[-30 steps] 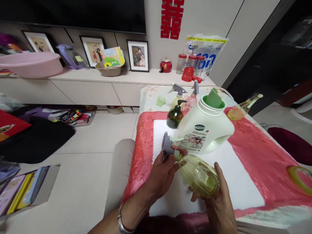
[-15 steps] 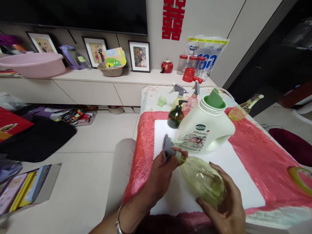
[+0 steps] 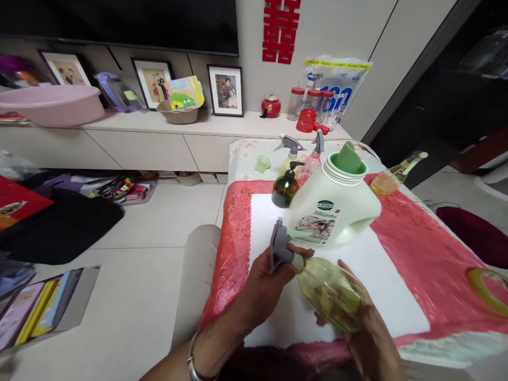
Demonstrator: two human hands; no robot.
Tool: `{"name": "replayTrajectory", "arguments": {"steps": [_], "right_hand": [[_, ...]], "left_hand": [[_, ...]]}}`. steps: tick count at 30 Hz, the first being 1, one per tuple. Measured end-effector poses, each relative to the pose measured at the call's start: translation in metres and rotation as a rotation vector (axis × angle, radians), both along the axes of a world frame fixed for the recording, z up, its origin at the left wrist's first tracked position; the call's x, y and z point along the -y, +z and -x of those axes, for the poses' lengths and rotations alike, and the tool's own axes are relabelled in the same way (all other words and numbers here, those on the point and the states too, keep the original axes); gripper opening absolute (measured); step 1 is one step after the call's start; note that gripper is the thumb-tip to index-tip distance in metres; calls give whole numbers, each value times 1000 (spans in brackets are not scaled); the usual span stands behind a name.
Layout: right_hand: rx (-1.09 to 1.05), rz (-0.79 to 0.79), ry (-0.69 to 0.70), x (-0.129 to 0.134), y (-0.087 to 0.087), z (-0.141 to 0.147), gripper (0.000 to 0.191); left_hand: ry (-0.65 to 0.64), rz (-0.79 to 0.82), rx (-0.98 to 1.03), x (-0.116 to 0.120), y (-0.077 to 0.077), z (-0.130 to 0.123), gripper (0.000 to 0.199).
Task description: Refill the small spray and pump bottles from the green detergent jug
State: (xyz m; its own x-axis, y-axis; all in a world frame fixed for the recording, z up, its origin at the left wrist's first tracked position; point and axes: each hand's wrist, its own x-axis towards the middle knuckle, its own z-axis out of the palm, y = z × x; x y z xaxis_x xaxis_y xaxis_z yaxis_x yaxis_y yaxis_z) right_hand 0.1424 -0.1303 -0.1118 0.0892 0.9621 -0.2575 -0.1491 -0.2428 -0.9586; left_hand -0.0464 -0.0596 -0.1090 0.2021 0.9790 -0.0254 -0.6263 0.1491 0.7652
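Observation:
A clear yellow-green spray bottle (image 3: 331, 293) lies tilted between my hands over the white mat. Its grey trigger head (image 3: 281, 246) points to the left. My left hand (image 3: 273, 280) is closed around the neck and collar below the trigger. The wide base rests in my right hand (image 3: 367, 330), whose fingers wrap round it, partly hidden behind the plastic. Just beyond stands a large pale detergent jug (image 3: 335, 206) with a green cap (image 3: 351, 159) set in its mouth. Beside the jug are a dark green pump bottle (image 3: 284, 188) and a pink spray bottle (image 3: 310, 164).
A red cloth (image 3: 432, 248) and a white mat (image 3: 397, 296) cover the table. Tape (image 3: 490, 291) lies at the right edge, and an oil bottle (image 3: 391, 177) stands at the far right. Behind is a cabinet (image 3: 138, 145) with photo frames, jars and a pink basin (image 3: 51, 104).
My right hand has shifted its grip around the bottle's base, and the bottle has turned slightly. The trigger head has moved a little to the right with my left hand.

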Motion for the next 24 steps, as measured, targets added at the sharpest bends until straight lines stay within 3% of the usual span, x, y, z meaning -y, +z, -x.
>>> {"name": "replayTrajectory", "arguments": {"steps": [2, 3, 5, 8, 10, 16, 18, 20, 22, 24], "right_hand": [[-197, 191, -3, -1, 1, 4, 96], [-206, 204, 1, -1, 1, 6, 99], [-48, 68, 5, -1, 1, 7, 103], [360, -222, -21, 0, 0, 4, 102], [465, -268, -38, 0, 0, 1, 98], [-127, 189, 157, -5, -6, -5, 106], [66, 75, 148, -5, -8, -7, 106], [483, -182, 114, -5, -7, -9, 100], [831, -428, 173, -5, -5, -13, 90], [973, -582, 285, -5, -6, -15, 84]], "left_hand": [[-20, -33, 35, 0, -3, -1, 27], [-13, -27, 57, 0, -3, -2, 27], [22, 9, 98, 0, -3, -5, 26], [39, 68, 162, 0, 0, -7, 26], [17, 61, 159, 0, 1, -6, 26], [-60, -77, 31, -2, -5, 2, 22], [-26, -59, 2, -2, -5, 3, 22], [2, -39, -83, 0, -1, 3, 20], [-41, -59, -196, 4, 6, 1, 21], [-148, -115, -290, 9, 16, 1, 24]]}}
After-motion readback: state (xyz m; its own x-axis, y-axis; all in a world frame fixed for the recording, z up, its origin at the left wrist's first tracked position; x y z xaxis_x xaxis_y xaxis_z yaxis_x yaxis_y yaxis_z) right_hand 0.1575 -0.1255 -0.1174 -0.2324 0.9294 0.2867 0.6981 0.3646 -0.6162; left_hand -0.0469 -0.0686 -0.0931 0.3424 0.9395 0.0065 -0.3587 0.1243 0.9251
